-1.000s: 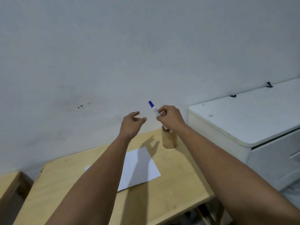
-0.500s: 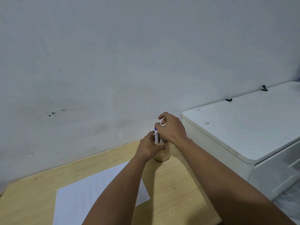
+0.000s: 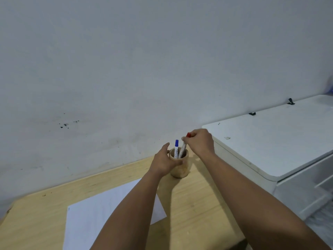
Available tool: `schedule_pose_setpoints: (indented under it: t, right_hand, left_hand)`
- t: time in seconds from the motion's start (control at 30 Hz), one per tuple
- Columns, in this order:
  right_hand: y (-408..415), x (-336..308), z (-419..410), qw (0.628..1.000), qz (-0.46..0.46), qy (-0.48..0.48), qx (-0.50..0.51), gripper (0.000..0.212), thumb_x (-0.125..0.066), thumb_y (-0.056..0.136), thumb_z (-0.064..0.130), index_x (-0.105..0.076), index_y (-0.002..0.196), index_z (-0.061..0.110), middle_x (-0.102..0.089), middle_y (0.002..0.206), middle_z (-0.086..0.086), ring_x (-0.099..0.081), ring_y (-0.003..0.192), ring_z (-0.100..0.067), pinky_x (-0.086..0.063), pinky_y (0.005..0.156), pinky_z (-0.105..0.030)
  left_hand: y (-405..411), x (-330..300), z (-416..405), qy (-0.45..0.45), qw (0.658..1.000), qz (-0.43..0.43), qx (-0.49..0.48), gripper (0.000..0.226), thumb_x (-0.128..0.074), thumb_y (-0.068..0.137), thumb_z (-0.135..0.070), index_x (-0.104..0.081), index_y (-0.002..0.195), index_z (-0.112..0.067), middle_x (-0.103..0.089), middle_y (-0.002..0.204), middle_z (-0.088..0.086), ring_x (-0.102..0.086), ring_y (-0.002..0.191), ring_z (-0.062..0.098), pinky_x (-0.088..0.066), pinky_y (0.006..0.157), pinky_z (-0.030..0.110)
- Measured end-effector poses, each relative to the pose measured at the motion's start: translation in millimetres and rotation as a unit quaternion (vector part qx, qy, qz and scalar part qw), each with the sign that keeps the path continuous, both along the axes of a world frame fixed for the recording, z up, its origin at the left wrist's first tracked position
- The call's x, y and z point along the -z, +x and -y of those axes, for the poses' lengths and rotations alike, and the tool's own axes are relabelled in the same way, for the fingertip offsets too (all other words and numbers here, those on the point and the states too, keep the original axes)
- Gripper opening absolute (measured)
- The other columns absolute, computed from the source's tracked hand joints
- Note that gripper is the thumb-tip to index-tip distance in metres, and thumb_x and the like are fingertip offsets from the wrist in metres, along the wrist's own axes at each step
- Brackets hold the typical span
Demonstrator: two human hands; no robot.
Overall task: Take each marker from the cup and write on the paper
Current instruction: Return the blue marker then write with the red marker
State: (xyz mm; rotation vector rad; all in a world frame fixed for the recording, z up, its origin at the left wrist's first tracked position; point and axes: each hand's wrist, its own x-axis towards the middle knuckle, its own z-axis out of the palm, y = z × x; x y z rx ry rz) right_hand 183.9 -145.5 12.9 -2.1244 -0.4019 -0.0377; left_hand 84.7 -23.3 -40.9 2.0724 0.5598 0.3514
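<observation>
A small wooden cup [image 3: 182,168] stands on the wooden table [image 3: 198,204] near the wall. My left hand [image 3: 164,162] wraps around the cup's left side and holds it. A blue-capped marker [image 3: 176,147] stands upright inside the cup. My right hand [image 3: 199,142] pinches the top of a red-capped marker [image 3: 185,144] whose lower end is still inside the cup. A white sheet of paper [image 3: 100,219] lies on the table to the left, partly under my left forearm.
A white cabinet [image 3: 281,139] stands right beside the table, its top higher than the tabletop. A grey wall runs close behind the cup. The table's front right corner lies under my right forearm.
The blue marker went from my right hand into the cup and was let go. My left hand took hold of the cup. My right hand now grips the red marker.
</observation>
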Motion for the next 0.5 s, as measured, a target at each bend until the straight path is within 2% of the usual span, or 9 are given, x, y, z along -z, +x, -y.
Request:
schedule_pose_setpoints:
  t: [0.07,0.13,0.23,0.3,0.37,0.43,0.5]
  right_hand:
    - [-1.5,-21.8,1.7,0.999,0.033,0.034,-0.007,0.023,-0.082,0.088,0.030,-0.080,0.085,0.007,-0.080,0.083,-0.008,-0.075,0.084,-0.030,-0.056,0.074,-0.035]
    - [-7.0,-42.1,-0.5,0.995,0.075,0.059,-0.042,0.024,-0.077,0.094,0.031,-0.079,0.090,0.008,-0.080,0.086,-0.009,-0.074,0.088,-0.032,-0.057,0.079,-0.038]
    - [-26.4,-65.6,-9.4,0.980,0.103,0.102,-0.134,0.017,-0.068,0.103,0.032,-0.075,0.101,0.017,-0.081,0.087,-0.001,-0.076,0.089,-0.021,-0.058,0.084,-0.035]
    - [-44.5,-73.3,-20.0,0.968,0.086,0.133,-0.194,0.016,-0.064,0.107,0.032,-0.074,0.108,0.020,-0.078,0.080,0.003,-0.075,0.080,-0.016,-0.054,0.077,-0.030]
    - [-64.6,-71.4,-34.8,0.958,0.035,0.133,-0.250,0.024,-0.059,0.110,0.030,-0.074,0.126,0.019,-0.065,0.077,0.004,-0.064,0.071,-0.015,-0.052,0.074,-0.027]
    - [-90.4,-62.9,-53.2,0.946,-0.042,0.087,-0.309,0.034,-0.051,0.112,0.022,-0.068,0.141,0.022,-0.055,0.084,0.001,-0.053,0.074,-0.016,-0.050,0.074,-0.029]
    - [-120.7,-52.2,-73.0,0.925,-0.094,0.031,-0.366,0.042,-0.051,0.107,0.010,-0.065,0.145,0.024,-0.058,0.096,-0.002,-0.054,0.081,-0.019,-0.051,0.074,-0.030]
  left_hand:
    - [-10.0,-11.2,-4.8,0.010,1.000,0.004,-0.003,0.102,-0.089,0.075,-0.038,-0.031,0.159,-0.023,-0.052,0.151,0.008,-0.051,0.138,0.022,-0.046,0.106,0.035]
    - [-23.4,-25.4,-10.2,0.017,1.000,0.019,-0.016,0.093,-0.084,0.080,-0.044,-0.036,0.157,-0.024,-0.054,0.149,0.008,-0.054,0.135,0.024,-0.047,0.106,0.039]
    - [-50.4,-53.2,-18.8,0.039,0.996,0.061,-0.045,0.066,-0.068,0.092,-0.052,-0.050,0.148,-0.022,-0.060,0.143,0.007,-0.061,0.124,0.024,-0.048,0.097,0.035]
    - [-71.6,-69.4,-27.4,0.045,0.992,0.092,-0.072,0.054,-0.054,0.098,-0.059,-0.063,0.130,-0.017,-0.067,0.132,0.006,-0.062,0.108,0.019,-0.046,0.090,0.033]
    - [-92.8,-79.6,-40.7,0.058,0.986,0.114,-0.110,0.060,-0.043,0.098,-0.066,-0.067,0.104,-0.012,-0.072,0.116,0.007,-0.063,0.095,0.020,-0.049,0.085,0.038]
    - [-119.9,-83.9,-55.7,0.065,0.977,0.129,-0.157,0.069,-0.037,0.097,-0.072,-0.068,0.092,-0.011,-0.074,0.099,0.002,-0.067,0.091,0.021,-0.054,0.087,0.043]
    - [-150.3,-84.3,-70.6,0.062,0.967,0.137,-0.203,0.075,-0.034,0.096,-0.074,-0.069,0.081,-0.009,-0.072,0.083,-0.004,-0.067,0.081,0.021,-0.053,0.080,0.040]
